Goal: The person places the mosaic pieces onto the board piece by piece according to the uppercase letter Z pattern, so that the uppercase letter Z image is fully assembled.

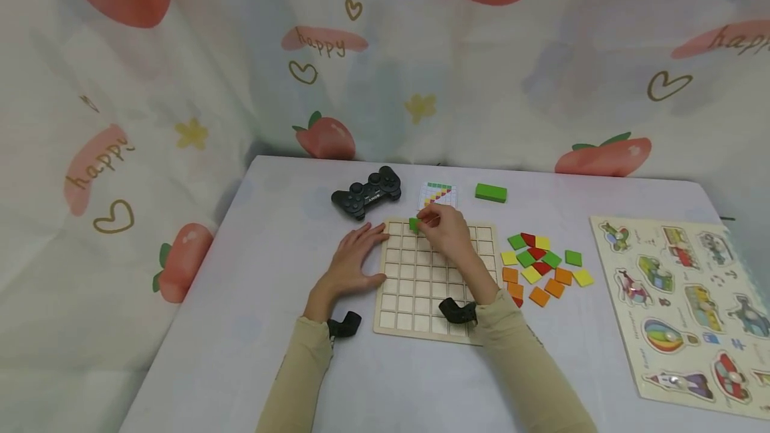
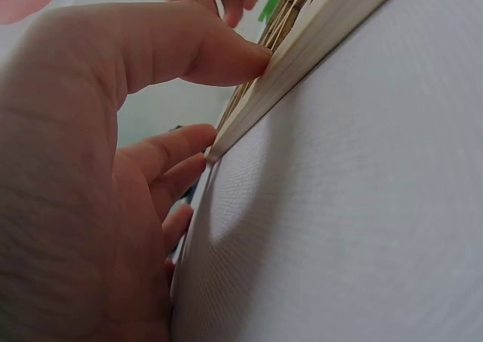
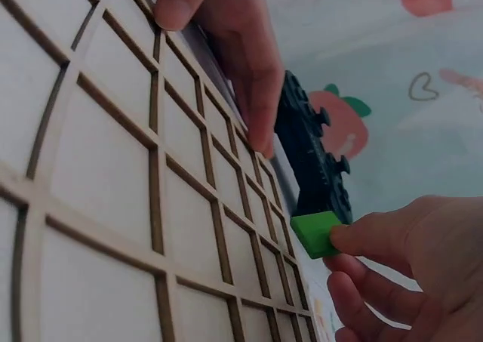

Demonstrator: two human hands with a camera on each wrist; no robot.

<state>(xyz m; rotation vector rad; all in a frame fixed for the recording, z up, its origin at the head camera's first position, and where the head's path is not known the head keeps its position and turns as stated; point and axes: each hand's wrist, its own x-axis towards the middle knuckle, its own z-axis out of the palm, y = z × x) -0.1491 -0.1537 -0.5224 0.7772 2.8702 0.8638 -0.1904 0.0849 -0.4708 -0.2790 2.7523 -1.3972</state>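
A square wooden grid board (image 1: 406, 287) lies flat on the table. Along its left edge rests my left hand (image 1: 355, 258); in the left wrist view the thumb (image 2: 241, 61) touches the board's side and the other fingers extend toward its far corner. Between thumb and fingertips my right hand (image 1: 448, 236) pinches a small green square tile (image 3: 315, 234), over the far row of cells near the left corner. The board's cells that show hold no tiles. Part of the board is hidden under my right forearm.
Loose green, red, yellow and orange tiles (image 1: 573, 258) lie right of the board. Behind it are a black game controller (image 1: 367, 194), a colored pattern card (image 1: 439, 194) and a green block (image 1: 490, 193). A picture puzzle board (image 1: 680, 313) lies at the far right.
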